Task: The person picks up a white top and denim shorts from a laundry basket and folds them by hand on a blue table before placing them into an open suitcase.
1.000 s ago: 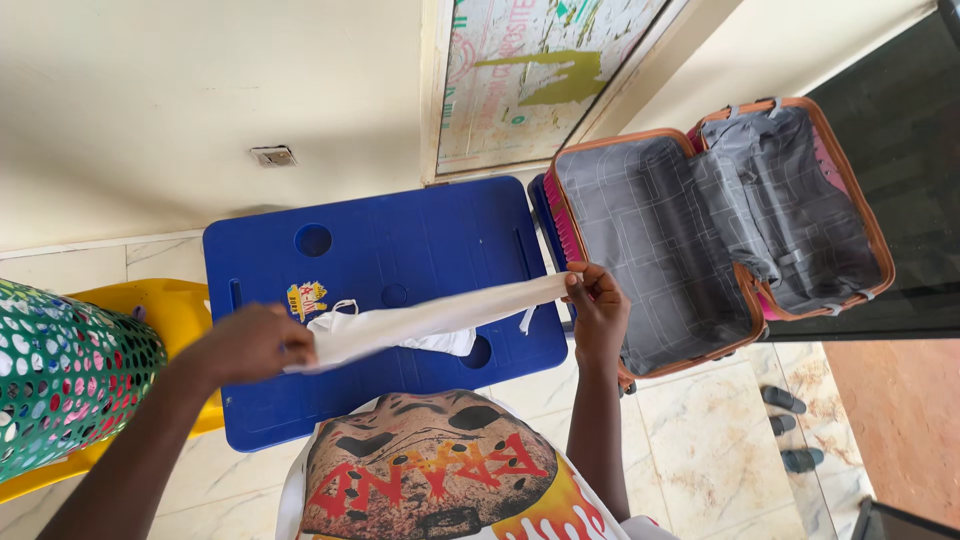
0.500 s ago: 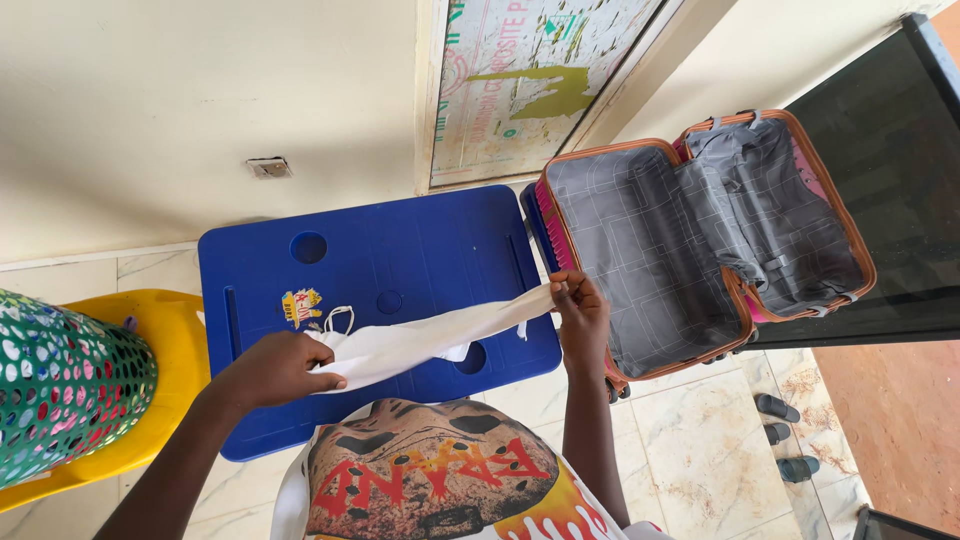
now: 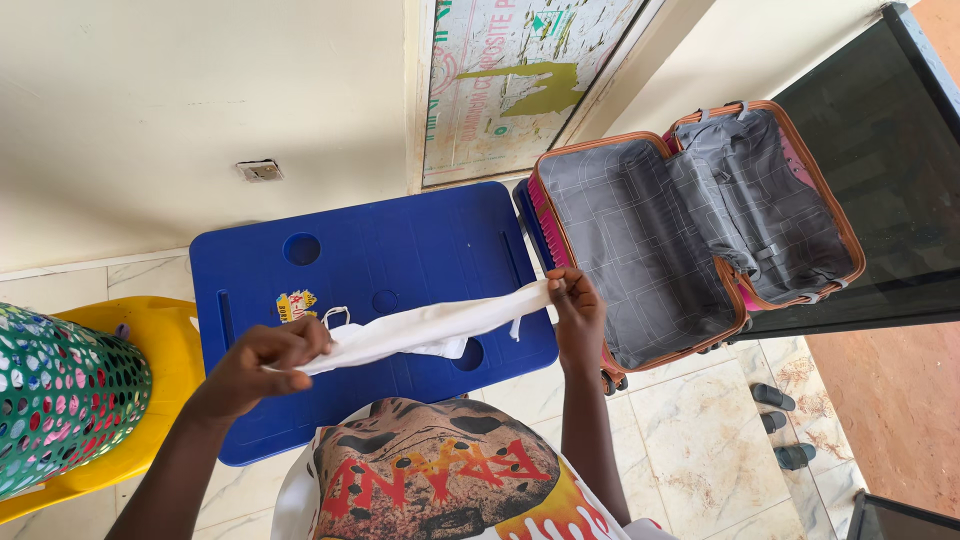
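Observation:
A white garment [image 3: 430,327] is stretched into a narrow band above a blue plastic table [image 3: 400,250]. My left hand [image 3: 258,366] grips its left end, where small loops stick out. Its right end is pinched by my right hand [image 3: 575,318] near the table's right edge. The cloth hangs just above the tabletop, with a small fold drooping at the middle. An open suitcase [image 3: 640,250] with grey lining lies to the right of my right hand, with nothing inside.
A yellow plastic chair [image 3: 170,340] at the left carries a green perforated basket [image 3: 60,400] with clothes. Sandals [image 3: 780,425] lie on the tiled floor at lower right. A wall and a worn poster are behind the table; a dark glass panel stands at right.
My left hand has re-gripped the garment's left end and lifted slightly. The cloth stays stretched between both hands. The view has shifted a little.

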